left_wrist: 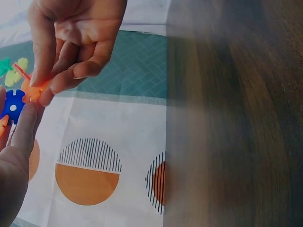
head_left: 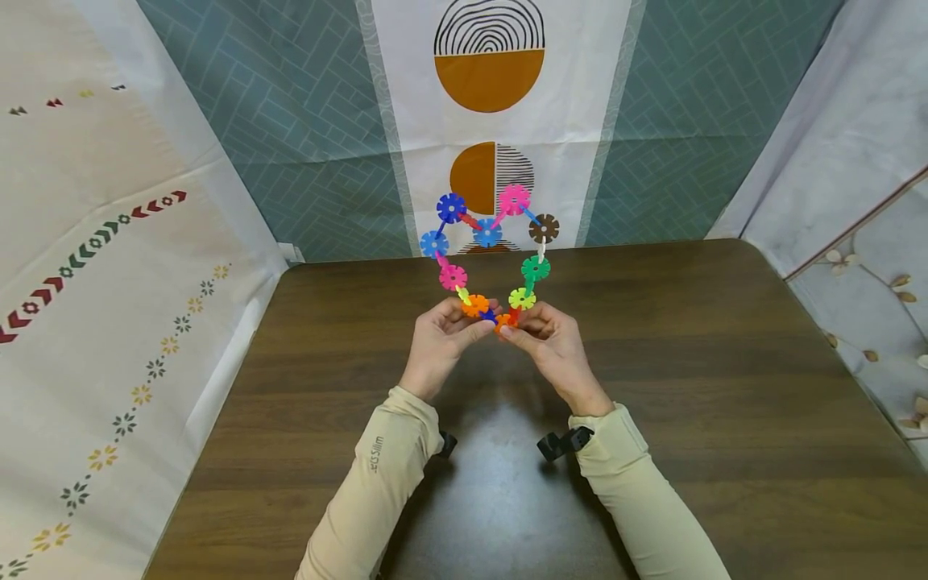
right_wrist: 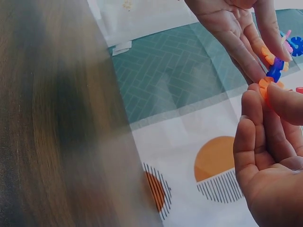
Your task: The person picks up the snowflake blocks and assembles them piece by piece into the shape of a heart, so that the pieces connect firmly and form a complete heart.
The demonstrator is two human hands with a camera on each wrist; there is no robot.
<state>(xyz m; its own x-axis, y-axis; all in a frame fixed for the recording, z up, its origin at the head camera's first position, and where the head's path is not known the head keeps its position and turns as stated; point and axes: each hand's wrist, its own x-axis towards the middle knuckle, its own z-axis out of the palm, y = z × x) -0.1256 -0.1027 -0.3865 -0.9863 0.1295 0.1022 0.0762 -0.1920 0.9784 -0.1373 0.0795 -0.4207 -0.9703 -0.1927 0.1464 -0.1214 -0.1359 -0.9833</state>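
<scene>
A heart-shaped loop of notched, flower-like plastic connector discs (head_left: 453, 277) stands upright above the table in the head view. Its lower tip is between the hands. My left hand (head_left: 438, 345) pinches the loop by the dark blue disc (left_wrist: 13, 107) and the orange disc (head_left: 475, 305) beside it. With thumb and fingertips, my right hand (head_left: 557, 348) grips the bottom orange disc (right_wrist: 266, 90), which meets the blue one. Above the right fingers run a yellow-green disc (head_left: 522, 299), a green disc (head_left: 536, 268) and a brown disc (head_left: 544, 229). Fingers partly hide the lowest joints.
A dark wooden table (head_left: 326, 379) lies beneath both forearms. Behind it hangs a green and white patterned cloth (head_left: 319, 137), with pale printed cloths at the left and right sides. A black wrist camera (head_left: 565, 443) is strapped at the right cuff.
</scene>
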